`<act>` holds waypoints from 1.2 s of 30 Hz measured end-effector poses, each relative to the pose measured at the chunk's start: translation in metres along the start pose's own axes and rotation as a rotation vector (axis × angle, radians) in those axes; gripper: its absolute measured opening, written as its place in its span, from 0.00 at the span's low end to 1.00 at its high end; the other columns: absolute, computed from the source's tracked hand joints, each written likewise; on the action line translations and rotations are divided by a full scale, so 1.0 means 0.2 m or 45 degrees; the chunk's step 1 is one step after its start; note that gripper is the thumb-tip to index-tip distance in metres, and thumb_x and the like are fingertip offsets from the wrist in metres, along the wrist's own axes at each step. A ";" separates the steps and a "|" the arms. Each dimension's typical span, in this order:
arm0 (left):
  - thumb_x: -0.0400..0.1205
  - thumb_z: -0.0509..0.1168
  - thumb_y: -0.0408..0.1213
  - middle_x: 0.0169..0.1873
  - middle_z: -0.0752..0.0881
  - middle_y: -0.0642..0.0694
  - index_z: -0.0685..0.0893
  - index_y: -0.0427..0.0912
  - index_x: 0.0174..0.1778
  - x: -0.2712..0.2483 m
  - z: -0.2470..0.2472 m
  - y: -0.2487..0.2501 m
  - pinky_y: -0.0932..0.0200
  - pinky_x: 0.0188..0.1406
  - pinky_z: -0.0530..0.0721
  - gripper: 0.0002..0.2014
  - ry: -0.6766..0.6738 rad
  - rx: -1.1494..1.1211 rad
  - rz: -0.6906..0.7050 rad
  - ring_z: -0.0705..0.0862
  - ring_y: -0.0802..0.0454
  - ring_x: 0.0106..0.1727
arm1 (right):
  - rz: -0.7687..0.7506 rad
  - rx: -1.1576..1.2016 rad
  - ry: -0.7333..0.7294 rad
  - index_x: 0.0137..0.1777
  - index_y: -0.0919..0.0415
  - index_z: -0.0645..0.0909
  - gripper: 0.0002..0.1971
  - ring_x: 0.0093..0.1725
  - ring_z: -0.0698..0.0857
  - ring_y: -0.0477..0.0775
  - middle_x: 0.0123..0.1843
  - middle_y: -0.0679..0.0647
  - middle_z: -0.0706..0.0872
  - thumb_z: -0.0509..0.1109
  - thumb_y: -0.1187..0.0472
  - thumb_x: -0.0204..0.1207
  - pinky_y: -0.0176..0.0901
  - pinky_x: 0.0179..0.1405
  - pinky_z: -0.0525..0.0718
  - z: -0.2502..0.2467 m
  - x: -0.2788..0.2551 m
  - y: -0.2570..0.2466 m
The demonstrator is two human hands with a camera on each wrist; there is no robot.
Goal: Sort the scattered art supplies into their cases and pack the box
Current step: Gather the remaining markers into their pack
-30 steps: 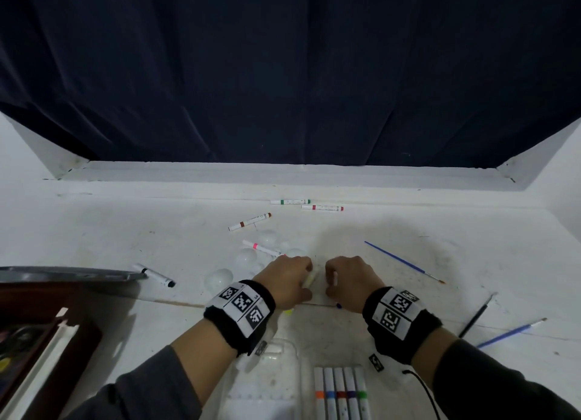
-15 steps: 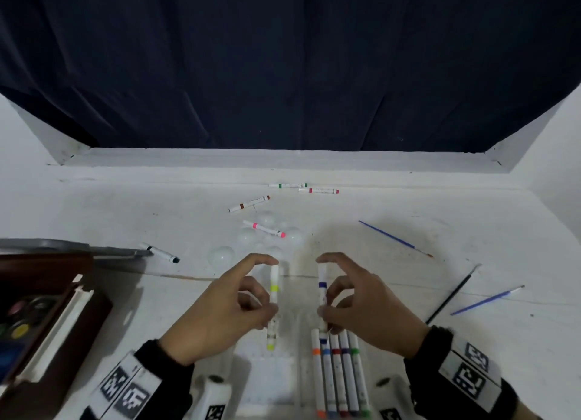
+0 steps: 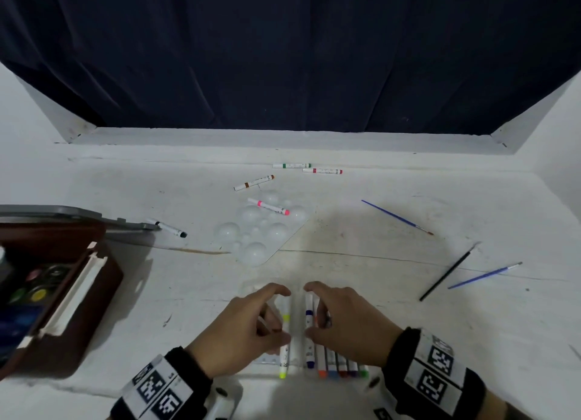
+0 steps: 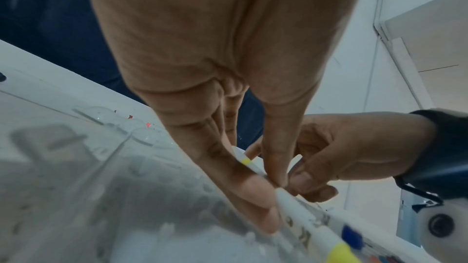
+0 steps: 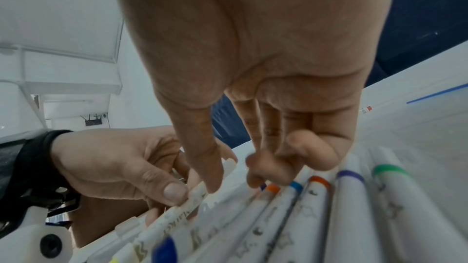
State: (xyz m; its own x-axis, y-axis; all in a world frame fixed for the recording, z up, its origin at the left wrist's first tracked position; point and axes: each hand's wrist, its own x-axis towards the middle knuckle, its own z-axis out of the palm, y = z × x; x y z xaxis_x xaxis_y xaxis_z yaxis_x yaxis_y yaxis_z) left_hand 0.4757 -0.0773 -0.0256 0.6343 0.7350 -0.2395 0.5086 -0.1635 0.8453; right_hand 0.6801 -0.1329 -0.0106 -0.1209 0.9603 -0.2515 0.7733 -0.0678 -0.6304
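Box point(image 3: 56, 306) sits open at the table's left edge. Left hand point(image 3: 239, 331) pinches the yellow marker point(image 3: 285, 334) over the clear case point(image 3: 267, 361). Beside it, right hand point(image 3: 345, 325) pinches the blue marker point(image 3: 309, 325), next to 5 markers point(image 3: 341, 364) already in the case.

A dark navy curtain point(image 3: 283, 52) hangs in loose folds across the whole far side, ending at a low white ledge point(image 3: 283, 136) that runs along the back of the scuffed, scratched white tabletop point(image 3: 393, 294). Plain white walls point(image 3: 19, 105) angle in at both sides, and soft light falls from above, leaving a faint shadow on the surface. In the right wrist view a white room shows behind, with a small black router point(image 5: 93, 121) mounted on its wall.
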 end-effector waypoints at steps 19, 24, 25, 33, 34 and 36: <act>0.72 0.81 0.49 0.47 0.85 0.54 0.77 0.50 0.75 0.09 -0.04 0.02 0.65 0.44 0.86 0.36 -0.024 0.366 -0.001 0.87 0.61 0.38 | -0.037 -0.467 -0.131 0.70 0.54 0.74 0.37 0.60 0.73 0.53 0.63 0.50 0.75 0.78 0.35 0.65 0.48 0.60 0.78 -0.04 0.06 0.01; 0.68 0.76 0.66 0.62 0.72 0.59 0.70 0.57 0.81 0.09 -0.06 -0.04 0.64 0.65 0.74 0.45 -0.124 0.777 0.156 0.71 0.59 0.63 | -0.033 -0.479 -0.122 0.73 0.54 0.72 0.41 0.63 0.73 0.53 0.66 0.50 0.75 0.77 0.33 0.65 0.49 0.63 0.78 -0.03 0.04 0.01; 0.68 0.75 0.68 0.64 0.71 0.59 0.69 0.57 0.82 0.09 -0.06 -0.04 0.61 0.67 0.73 0.46 -0.141 0.802 0.162 0.70 0.58 0.65 | -0.035 -0.483 -0.125 0.73 0.54 0.72 0.42 0.63 0.73 0.53 0.66 0.50 0.75 0.76 0.31 0.64 0.50 0.64 0.78 -0.03 0.04 0.01; 0.66 0.71 0.73 0.65 0.72 0.62 0.65 0.62 0.79 0.10 -0.04 -0.03 0.53 0.60 0.66 0.47 -0.135 1.037 0.131 0.71 0.57 0.67 | -0.037 -0.595 -0.185 0.70 0.56 0.74 0.39 0.59 0.75 0.54 0.63 0.51 0.76 0.78 0.33 0.65 0.50 0.60 0.79 -0.03 0.04 -0.03; 0.65 0.72 0.73 0.64 0.73 0.62 0.66 0.62 0.78 0.10 -0.03 -0.03 0.53 0.58 0.65 0.46 -0.120 1.051 0.131 0.72 0.57 0.66 | -0.037 -0.622 -0.185 0.69 0.56 0.74 0.38 0.57 0.75 0.53 0.62 0.51 0.76 0.78 0.34 0.65 0.50 0.58 0.78 -0.03 0.05 -0.04; 0.63 0.74 0.72 0.63 0.74 0.62 0.68 0.61 0.76 0.11 -0.02 -0.01 0.54 0.56 0.66 0.46 -0.093 1.074 0.133 0.74 0.56 0.64 | -0.036 -0.703 -0.174 0.63 0.56 0.75 0.35 0.50 0.74 0.52 0.57 0.51 0.77 0.79 0.35 0.64 0.48 0.50 0.76 -0.03 0.05 -0.06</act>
State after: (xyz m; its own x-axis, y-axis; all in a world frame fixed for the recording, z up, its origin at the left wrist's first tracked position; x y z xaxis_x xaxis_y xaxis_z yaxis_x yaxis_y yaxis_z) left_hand 0.4856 -0.0585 -0.0309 0.7231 0.6497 -0.2347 0.6907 -0.6847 0.2327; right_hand 0.6720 -0.1203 -0.0014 -0.1977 0.9133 -0.3561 0.9747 0.1445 -0.1704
